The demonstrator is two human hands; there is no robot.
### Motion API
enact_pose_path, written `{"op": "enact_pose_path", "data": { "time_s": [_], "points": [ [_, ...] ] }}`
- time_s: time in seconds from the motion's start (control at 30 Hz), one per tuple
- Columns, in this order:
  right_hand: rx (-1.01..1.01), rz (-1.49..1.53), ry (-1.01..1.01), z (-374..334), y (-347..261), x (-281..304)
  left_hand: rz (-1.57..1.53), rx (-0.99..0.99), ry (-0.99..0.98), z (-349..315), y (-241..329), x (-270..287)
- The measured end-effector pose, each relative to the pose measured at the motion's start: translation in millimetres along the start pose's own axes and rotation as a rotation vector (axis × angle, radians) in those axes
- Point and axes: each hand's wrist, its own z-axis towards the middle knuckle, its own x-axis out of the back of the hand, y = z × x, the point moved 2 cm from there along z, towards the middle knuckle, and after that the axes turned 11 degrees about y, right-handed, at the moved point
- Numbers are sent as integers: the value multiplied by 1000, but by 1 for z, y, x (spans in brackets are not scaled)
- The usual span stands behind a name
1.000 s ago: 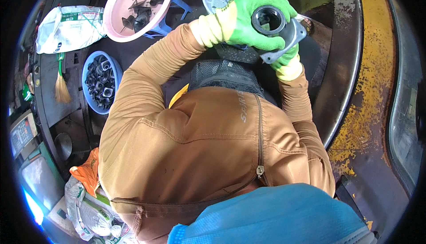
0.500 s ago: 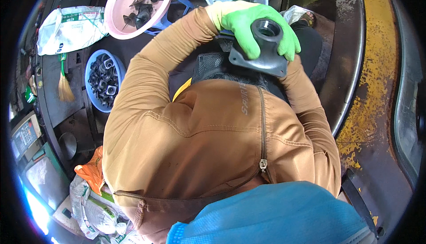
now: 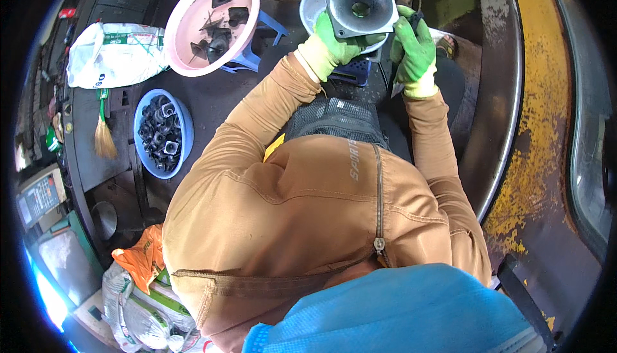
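My left hand (image 3: 334, 44), in a green and pale-yellow glove, grips a black horn-shaped plastic part (image 3: 347, 3) by its edge. The wide round mouth and square flange of the horn face me, with holes at the flange corners. Just right of it is my gloved right hand (image 3: 414, 48), its fingers closed round a dark-handled tool (image 3: 417, 19). A thin pale piece shows below that hand; whether it belongs to the tool I cannot tell. The horn partly covers a light-blue basket (image 3: 311, 7) behind it.
A pink basin (image 3: 178, 25) with several black parts stands on a blue stool (image 3: 247, 59). Left of my arm, a blue tub (image 3: 187, 138) holds many small black parts. A white sack (image 3: 116, 48) and a hand broom (image 3: 103, 138) lie farther left. A metal edge (image 3: 508, 141) runs along my right.
The horn has turned so its wide mouth faces me, and has moved up and slightly left. My right hand, earlier mostly hidden behind the horn, now shows beside it holding the dark-handled tool.
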Motion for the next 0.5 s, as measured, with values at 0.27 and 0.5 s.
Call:
{"op": "enact_pose_path", "data": {
  "time_s": [0.27, 0.5],
  "points": [
    [9, -83, 3, 0, 2, 9, 903, -285, -47, -18, 6, -11],
    [135, -118, -16, -7, 3, 16, 802, -364, -72, -17, 0, 3]
  ]
}}
